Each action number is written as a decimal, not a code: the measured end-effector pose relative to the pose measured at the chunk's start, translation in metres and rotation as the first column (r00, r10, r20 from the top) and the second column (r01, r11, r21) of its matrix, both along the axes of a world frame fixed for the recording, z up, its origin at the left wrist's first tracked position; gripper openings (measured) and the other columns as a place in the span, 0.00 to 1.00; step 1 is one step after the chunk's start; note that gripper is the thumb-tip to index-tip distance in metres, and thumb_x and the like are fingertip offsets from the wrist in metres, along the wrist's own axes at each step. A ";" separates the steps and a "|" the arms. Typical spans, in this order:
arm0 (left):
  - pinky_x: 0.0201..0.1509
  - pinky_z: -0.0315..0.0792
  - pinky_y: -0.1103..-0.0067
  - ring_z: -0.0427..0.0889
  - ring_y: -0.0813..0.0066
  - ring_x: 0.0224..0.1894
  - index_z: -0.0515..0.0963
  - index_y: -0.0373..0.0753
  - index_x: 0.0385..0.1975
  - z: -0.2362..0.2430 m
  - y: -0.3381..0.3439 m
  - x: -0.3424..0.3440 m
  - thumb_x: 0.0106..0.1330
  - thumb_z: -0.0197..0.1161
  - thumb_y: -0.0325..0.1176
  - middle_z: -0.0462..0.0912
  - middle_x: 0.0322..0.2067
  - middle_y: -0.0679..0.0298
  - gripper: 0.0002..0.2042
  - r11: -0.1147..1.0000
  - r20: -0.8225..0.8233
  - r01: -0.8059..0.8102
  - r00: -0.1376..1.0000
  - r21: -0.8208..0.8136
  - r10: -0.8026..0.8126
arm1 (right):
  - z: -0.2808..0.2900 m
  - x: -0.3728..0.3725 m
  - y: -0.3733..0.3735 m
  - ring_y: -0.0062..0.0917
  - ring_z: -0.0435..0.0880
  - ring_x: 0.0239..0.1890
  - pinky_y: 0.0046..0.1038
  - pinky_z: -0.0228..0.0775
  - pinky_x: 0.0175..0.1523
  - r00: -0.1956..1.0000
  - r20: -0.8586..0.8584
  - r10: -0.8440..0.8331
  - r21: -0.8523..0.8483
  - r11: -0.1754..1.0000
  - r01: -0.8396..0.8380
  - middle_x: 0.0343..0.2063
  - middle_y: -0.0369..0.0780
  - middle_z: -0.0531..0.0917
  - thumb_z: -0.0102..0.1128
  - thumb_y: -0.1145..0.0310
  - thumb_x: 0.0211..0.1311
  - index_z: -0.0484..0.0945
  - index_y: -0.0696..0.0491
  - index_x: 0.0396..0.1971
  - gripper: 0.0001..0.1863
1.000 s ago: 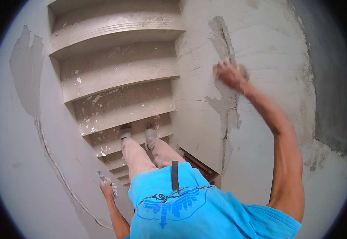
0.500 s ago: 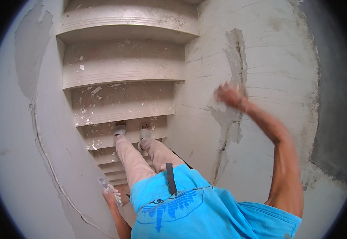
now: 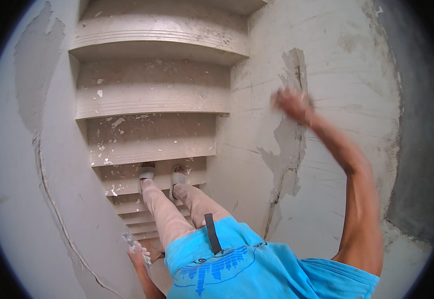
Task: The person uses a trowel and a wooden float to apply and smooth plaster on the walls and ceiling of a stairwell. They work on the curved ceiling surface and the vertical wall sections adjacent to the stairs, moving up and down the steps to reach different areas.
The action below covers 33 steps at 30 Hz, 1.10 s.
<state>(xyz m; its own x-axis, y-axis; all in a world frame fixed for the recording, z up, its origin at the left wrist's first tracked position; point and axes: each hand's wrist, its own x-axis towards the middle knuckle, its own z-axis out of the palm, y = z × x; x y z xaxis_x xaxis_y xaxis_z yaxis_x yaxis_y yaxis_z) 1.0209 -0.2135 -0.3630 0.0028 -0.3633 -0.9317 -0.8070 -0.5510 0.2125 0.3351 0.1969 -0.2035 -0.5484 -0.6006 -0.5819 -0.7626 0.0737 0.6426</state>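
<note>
The blue shirt (image 3: 227, 271), a black strap (image 3: 212, 233) hanging at its hem, covers the near foreground below the stairs (image 3: 152, 89). Low on the stairs' left, the left hand (image 3: 138, 257) is held down beside the left wall (image 3: 7, 199), fingers curled round a narrow grey object (image 3: 128, 239) whose end sticks up past them. A little farther on, both feet stand on the stairs in pale slippers (image 3: 179, 178). To the stairs' right, the right arm is raised, elbow bent out and forearm slanting inward, bringing the right hand (image 3: 294, 103) over the stripped grey patch (image 3: 289, 144) on the right wall (image 3: 321, 194). Its fingers look bent, but with the blur I can't tell whether they grip anything. A dark crack (image 3: 275, 192) runs down from the patch, also right of the stairs. The step in hand seems to be working over this patch; I judge that another stroke calls for the hand kept close to the wall, following the crack's line, with the feet steady. White flakes (image 3: 118, 121) litter the stairs' treads. Farther out, another grey patch (image 3: 32, 65) marks the wall left of the stairs, and a dark grey wall section (image 3: 416, 124) stands well to their right.
</note>
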 end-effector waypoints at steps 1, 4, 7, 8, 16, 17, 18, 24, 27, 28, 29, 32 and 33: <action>0.09 0.66 0.76 0.74 0.72 0.13 0.70 0.39 0.50 0.002 0.001 0.004 0.71 0.57 0.38 0.75 0.21 0.62 0.13 1.000 0.009 0.018 1.000 -0.007 -0.018 | 0.012 -0.049 -0.006 0.37 0.75 0.56 0.45 0.73 0.56 0.976 -0.104 -0.192 -0.185 0.968 0.170 0.44 0.40 0.79 0.58 0.65 0.62 0.81 0.53 0.46 0.14; 0.09 0.66 0.76 0.74 0.72 0.12 0.70 0.39 0.49 0.005 0.004 0.009 0.71 0.57 0.38 0.75 0.21 0.62 0.13 0.999 0.021 0.021 1.000 -0.031 -0.020 | 0.059 -0.127 -0.041 0.26 0.76 0.43 0.33 0.66 0.44 0.861 -0.460 0.218 0.072 0.975 -0.209 0.33 0.34 0.80 0.60 0.67 0.58 0.83 0.47 0.33 0.05; 0.09 0.66 0.76 0.74 0.72 0.12 0.70 0.39 0.48 0.006 0.006 0.015 0.71 0.56 0.39 0.75 0.21 0.62 0.13 0.998 0.019 -0.041 0.999 -0.057 0.042 | 0.035 -0.113 -0.042 0.25 0.74 0.42 0.31 0.64 0.42 0.871 -0.461 0.170 0.016 0.983 -0.183 0.33 0.32 0.80 0.60 0.67 0.58 0.84 0.44 0.29 0.04; 0.10 0.66 0.76 0.74 0.72 0.12 0.70 0.39 0.48 0.009 0.007 0.014 0.71 0.56 0.39 0.75 0.21 0.62 0.13 0.995 0.013 -0.064 0.998 -0.070 0.065 | 0.010 -0.086 -0.030 0.25 0.75 0.44 0.32 0.65 0.44 0.911 -0.392 0.129 0.014 0.991 -0.134 0.33 0.32 0.81 0.60 0.67 0.58 0.85 0.44 0.28 0.05; 0.11 0.65 0.75 0.75 0.71 0.12 0.71 0.38 0.43 -0.007 0.030 0.064 0.71 0.56 0.38 0.74 0.19 0.61 0.10 0.999 0.038 -0.036 0.999 -0.003 0.036 | 0.038 -0.113 -0.037 0.28 0.75 0.50 0.32 0.68 0.53 0.930 -0.366 -0.026 -0.169 0.985 -0.039 0.40 0.34 0.80 0.57 0.64 0.62 0.84 0.47 0.39 0.10; 0.11 0.65 0.75 0.75 0.71 0.12 0.70 0.38 0.42 0.000 0.028 0.060 0.71 0.56 0.38 0.74 0.19 0.61 0.10 0.999 0.051 -0.041 0.998 0.002 0.040 | 0.059 -0.129 -0.060 0.29 0.75 0.49 0.33 0.69 0.52 0.896 -0.441 0.051 0.037 0.999 -0.038 0.40 0.37 0.80 0.56 0.65 0.62 0.84 0.48 0.40 0.11; 0.11 0.65 0.75 0.75 0.70 0.12 0.70 0.38 0.42 0.006 0.027 0.058 0.71 0.56 0.38 0.74 0.19 0.61 0.10 0.999 0.068 -0.043 0.997 0.009 0.042 | 0.054 -0.133 -0.061 0.29 0.74 0.48 0.33 0.70 0.52 0.879 -0.471 0.068 0.033 0.998 -0.059 0.40 0.38 0.79 0.56 0.65 0.62 0.83 0.48 0.40 0.10; 0.11 0.65 0.76 0.74 0.71 0.12 0.71 0.38 0.43 0.008 0.018 0.038 0.70 0.57 0.38 0.75 0.20 0.61 0.11 0.975 0.023 -0.190 0.981 -0.115 0.194 | -0.040 -0.080 -0.001 0.32 0.73 0.51 0.41 0.70 0.56 1.000 -0.014 0.026 0.153 0.988 -0.023 0.47 0.34 0.80 0.58 0.65 0.64 0.85 0.45 0.42 0.10; 0.11 0.66 0.76 0.74 0.72 0.12 0.72 0.38 0.43 -0.007 0.020 0.050 0.70 0.57 0.39 0.75 0.20 0.62 0.11 0.991 0.047 -0.127 0.991 -0.030 0.128 | -0.027 -0.072 -0.005 0.28 0.74 0.52 0.40 0.69 0.56 0.995 0.092 0.038 0.189 0.980 -0.055 0.48 0.32 0.80 0.57 0.63 0.64 0.83 0.46 0.46 0.13; 0.11 0.66 0.76 0.74 0.72 0.12 0.72 0.38 0.43 -0.008 0.020 0.049 0.70 0.57 0.39 0.75 0.20 0.62 0.11 0.995 0.033 -0.102 0.994 -0.020 0.103 | -0.013 -0.094 -0.001 0.28 0.74 0.52 0.40 0.68 0.55 0.975 -0.110 0.192 0.041 0.981 -0.188 0.48 0.32 0.80 0.57 0.64 0.64 0.83 0.47 0.46 0.13; 0.11 0.66 0.76 0.74 0.72 0.13 0.72 0.38 0.44 -0.002 0.023 0.045 0.70 0.57 0.39 0.75 0.20 0.62 0.11 0.997 0.028 -0.076 0.997 -0.008 0.077 | 0.001 -0.120 -0.003 0.28 0.74 0.51 0.39 0.68 0.55 0.899 -0.317 0.302 -0.075 0.937 -0.341 0.48 0.33 0.80 0.58 0.64 0.63 0.82 0.48 0.46 0.13; 0.12 0.67 0.76 0.75 0.72 0.13 0.72 0.37 0.45 0.003 0.025 0.040 0.70 0.57 0.38 0.75 0.20 0.62 0.12 0.997 0.028 -0.071 0.997 0.016 0.071 | 0.045 -0.133 -0.069 0.35 0.74 0.52 0.41 0.70 0.57 0.933 -0.360 -0.009 0.060 0.998 0.033 0.49 0.38 0.78 0.57 0.66 0.63 0.81 0.49 0.47 0.14; 0.12 0.67 0.77 0.75 0.72 0.14 0.72 0.37 0.45 0.002 0.020 0.038 0.70 0.57 0.38 0.76 0.20 0.62 0.12 0.997 0.024 -0.076 0.997 0.029 0.075 | 0.042 -0.126 -0.064 0.37 0.74 0.52 0.42 0.70 0.57 0.948 -0.319 -0.010 0.108 0.993 0.047 0.49 0.40 0.78 0.56 0.67 0.64 0.81 0.49 0.47 0.14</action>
<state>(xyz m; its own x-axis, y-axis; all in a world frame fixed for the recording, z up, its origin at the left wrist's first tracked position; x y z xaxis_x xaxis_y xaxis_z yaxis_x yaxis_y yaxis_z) 1.0588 -0.1932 -0.3608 0.0506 -0.3329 -0.9416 -0.7672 -0.6165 0.1768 0.2091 0.1326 -0.1618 -0.7315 -0.5226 -0.4380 -0.5164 0.0051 0.8563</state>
